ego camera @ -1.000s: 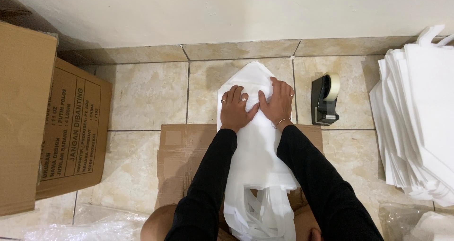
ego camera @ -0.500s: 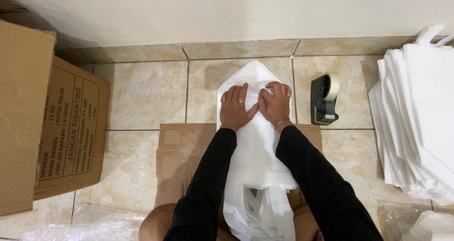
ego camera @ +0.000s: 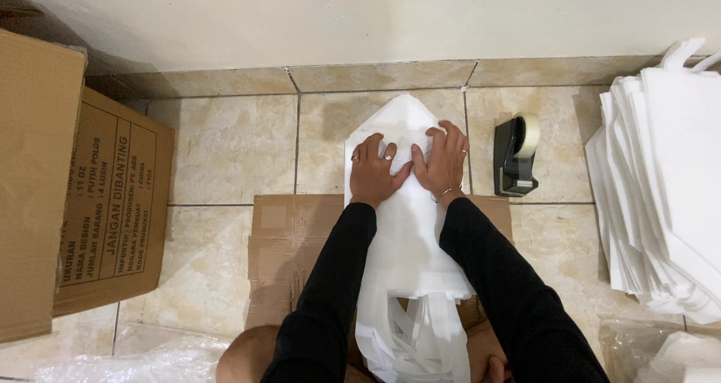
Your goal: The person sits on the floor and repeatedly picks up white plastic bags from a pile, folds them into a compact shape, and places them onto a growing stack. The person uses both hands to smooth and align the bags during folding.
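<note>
White folded bags [ego camera: 409,248] lie flat beneath both hands [ego camera: 405,169].

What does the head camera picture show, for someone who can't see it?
Both hands, left hand and right hand, press flat on a white folded bag lying on floor tiles, with a tape dispenser beside it.

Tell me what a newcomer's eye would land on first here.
First, the left hand and right hand pressed flat side by side on the folded, pointed top of a white bag stack at the centre, over flattened cardboard on the tiled floor. Next, the tall pile of white bags at the right edge, with a black tape dispenser between, and the brown cardboard box on the left.
</note>
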